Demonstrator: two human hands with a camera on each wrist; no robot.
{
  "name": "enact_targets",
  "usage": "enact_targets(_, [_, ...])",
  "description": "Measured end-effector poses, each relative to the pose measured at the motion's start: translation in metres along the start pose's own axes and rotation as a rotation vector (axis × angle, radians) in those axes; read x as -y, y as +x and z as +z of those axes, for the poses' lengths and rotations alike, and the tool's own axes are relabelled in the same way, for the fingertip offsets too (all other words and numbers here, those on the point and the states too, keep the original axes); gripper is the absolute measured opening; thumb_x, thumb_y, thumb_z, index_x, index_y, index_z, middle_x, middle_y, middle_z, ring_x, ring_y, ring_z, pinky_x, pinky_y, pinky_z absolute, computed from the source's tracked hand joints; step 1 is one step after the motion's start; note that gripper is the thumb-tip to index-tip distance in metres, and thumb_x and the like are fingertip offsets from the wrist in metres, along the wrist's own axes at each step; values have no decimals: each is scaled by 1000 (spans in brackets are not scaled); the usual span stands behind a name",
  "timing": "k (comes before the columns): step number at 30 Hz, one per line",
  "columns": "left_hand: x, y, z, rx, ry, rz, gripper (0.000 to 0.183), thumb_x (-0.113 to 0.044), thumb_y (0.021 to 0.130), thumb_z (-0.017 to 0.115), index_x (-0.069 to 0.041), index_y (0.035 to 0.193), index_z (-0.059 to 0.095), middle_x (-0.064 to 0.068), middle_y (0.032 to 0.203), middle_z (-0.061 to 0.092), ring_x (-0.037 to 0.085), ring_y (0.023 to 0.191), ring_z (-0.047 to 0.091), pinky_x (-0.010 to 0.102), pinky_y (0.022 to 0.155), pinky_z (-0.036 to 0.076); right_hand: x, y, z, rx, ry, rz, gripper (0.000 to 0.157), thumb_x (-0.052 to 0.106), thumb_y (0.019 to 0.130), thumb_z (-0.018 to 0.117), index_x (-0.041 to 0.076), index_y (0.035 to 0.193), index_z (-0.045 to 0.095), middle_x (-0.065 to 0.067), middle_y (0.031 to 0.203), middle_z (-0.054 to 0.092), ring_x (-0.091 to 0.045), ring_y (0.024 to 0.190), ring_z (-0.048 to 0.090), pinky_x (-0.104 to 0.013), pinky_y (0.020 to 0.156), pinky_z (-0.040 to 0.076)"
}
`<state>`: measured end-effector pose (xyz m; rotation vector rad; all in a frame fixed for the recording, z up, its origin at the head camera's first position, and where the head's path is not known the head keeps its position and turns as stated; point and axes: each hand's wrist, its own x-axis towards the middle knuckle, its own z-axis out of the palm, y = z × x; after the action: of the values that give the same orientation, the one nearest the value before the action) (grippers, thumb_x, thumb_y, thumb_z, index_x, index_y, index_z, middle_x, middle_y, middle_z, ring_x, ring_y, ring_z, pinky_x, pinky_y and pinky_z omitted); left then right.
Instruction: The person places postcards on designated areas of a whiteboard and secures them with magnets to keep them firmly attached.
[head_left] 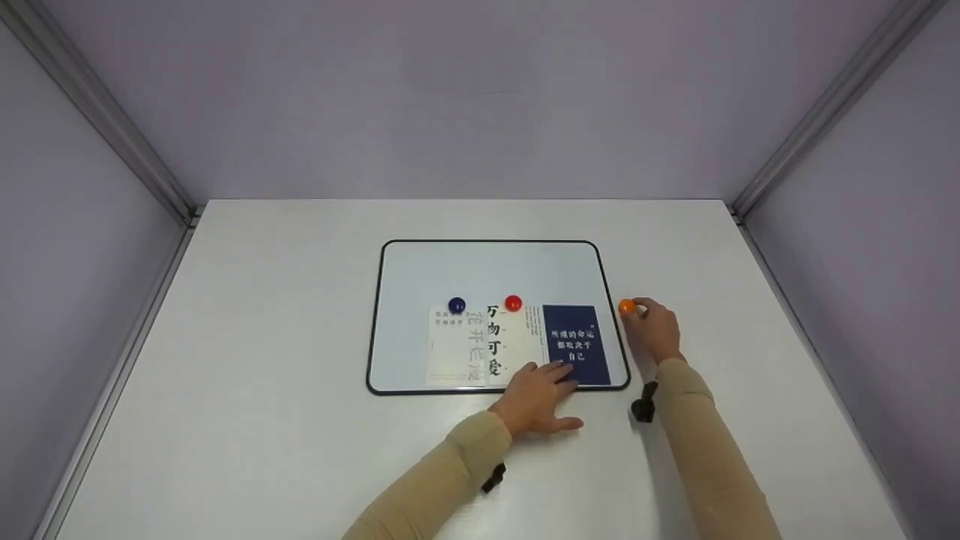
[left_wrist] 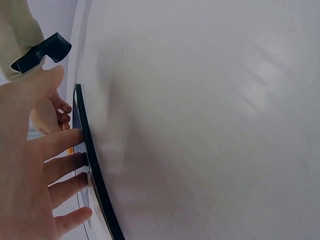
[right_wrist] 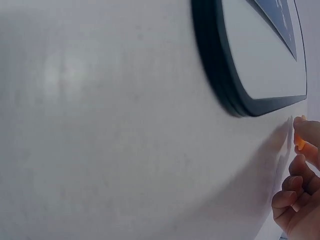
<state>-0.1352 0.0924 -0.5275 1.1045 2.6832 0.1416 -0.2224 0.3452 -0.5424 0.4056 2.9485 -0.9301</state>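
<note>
A small whiteboard (head_left: 487, 270) with a black rim lies flat on the table. My left hand (head_left: 536, 397) has its fingers spread, the fingertips resting on the lower edge of a dark blue card (head_left: 577, 330) with white writing. Just beyond the board's right rim, my right hand (head_left: 657, 330) pinches an orange round magnet (head_left: 627, 306) between thumb and fingers; it also shows at the edge of the right wrist view (right_wrist: 300, 137). A red magnet (head_left: 513, 303) sits at the top of a white card (head_left: 517, 341), and a dark blue magnet (head_left: 457, 305) on a paler card (head_left: 450, 349).
The white table (head_left: 262, 322) stretches around the board on all sides. Grey walls (head_left: 480, 97) enclose it at the back, left and right. A black camera mount (head_left: 643, 405) hangs at my right wrist, another (head_left: 493, 478) at my left.
</note>
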Motion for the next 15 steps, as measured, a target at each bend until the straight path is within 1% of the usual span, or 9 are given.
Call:
enact_targets(1, [0, 0, 0, -2, 1, 1, 70, -69, 88, 46, -26, 143, 46, -4, 157, 37, 16, 146, 35, 38, 118, 35, 0, 0, 0, -8, -1, -7, 45, 26, 96, 56, -2, 131, 55, -28, 112, 65, -36, 95, 61, -42, 80, 51])
enact_targets(3, [0, 0, 0, -5, 4, 3, 70, -69, 88, 46, -26, 143, 46, -4, 156, 38, 16, 146, 36, 38, 118, 35, 1, 1, -1, -13, -3, -13, 44, 26, 95, 57, -2, 130, 56, -25, 103, 65, -29, 85, 57, -32, 70, 46])
enact_targets(6, [0, 0, 0, -10, 9, 4, 69, -69, 88, 45, -26, 143, 47, -4, 156, 39, 16, 146, 37, 37, 117, 36, 2, 1, -2, -23, -3, -27, 43, 25, 95, 60, -2, 128, 57, -21, 94, 64, -23, 78, 53, -24, 63, 36])
enact_targets(15, [0, 0, 0, 2, 11, 0, 70, -69, 88, 46, -27, 143, 46, -4, 156, 38, 16, 146, 36, 37, 118, 35, 10, 1, 0, -20, 5, -63, 41, 22, 95, 58, -3, 127, 58, -19, 89, 65, -19, 71, 51, -23, 58, 37])
